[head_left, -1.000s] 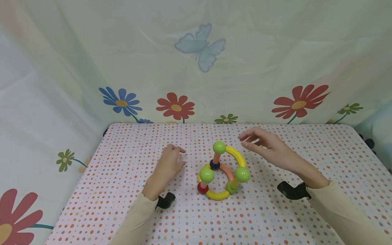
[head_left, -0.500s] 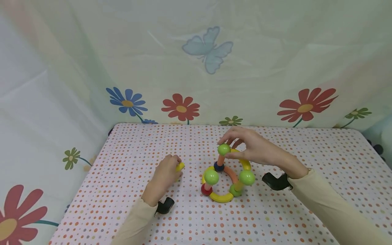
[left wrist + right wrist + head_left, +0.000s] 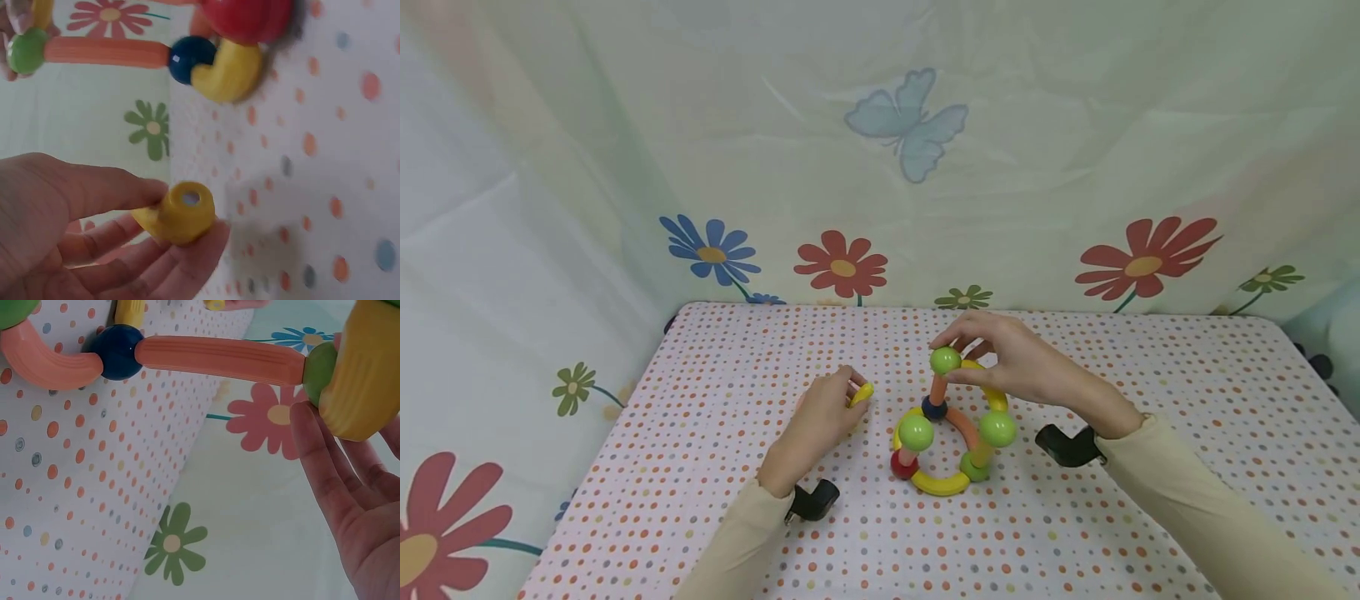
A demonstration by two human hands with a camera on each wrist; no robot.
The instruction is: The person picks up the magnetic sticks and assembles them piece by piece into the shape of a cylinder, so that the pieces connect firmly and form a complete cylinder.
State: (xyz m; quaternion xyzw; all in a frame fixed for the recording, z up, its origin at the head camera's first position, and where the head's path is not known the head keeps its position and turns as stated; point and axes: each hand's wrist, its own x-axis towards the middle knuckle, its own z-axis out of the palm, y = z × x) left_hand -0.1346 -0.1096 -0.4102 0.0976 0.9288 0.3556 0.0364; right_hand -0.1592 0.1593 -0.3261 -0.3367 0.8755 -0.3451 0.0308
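Note:
My left hand [image 3: 823, 417] pinches a short curved yellow rod [image 3: 187, 215] between thumb and fingers, left of a ball-and-rod building-toy frame. A metal disc shows in the rod's end. My right hand [image 3: 1030, 362] holds the far green ball [image 3: 945, 361] with fingers and thumb on either side of it. That ball tops an upright orange rod [image 3: 219, 359] on a dark blue ball [image 3: 117, 352]. The frame's base is a ring of curved rods, with a red ball [image 3: 904, 464] at its left. An upper yellow curved rod [image 3: 997, 398] runs to the right green ball [image 3: 997, 429].
A dotted cloth [image 3: 737, 358] covers the table. Behind it hangs a pale curtain [image 3: 1022, 150] printed with flowers and a butterfly. The front left green ball [image 3: 916, 433] stands on a short rod. Black wrist cameras are strapped to both wrists.
My right hand has moved left onto the far green ball and now grips it. The left hand shows a yellow rod in its fingers and has come slightly nearer the frame.

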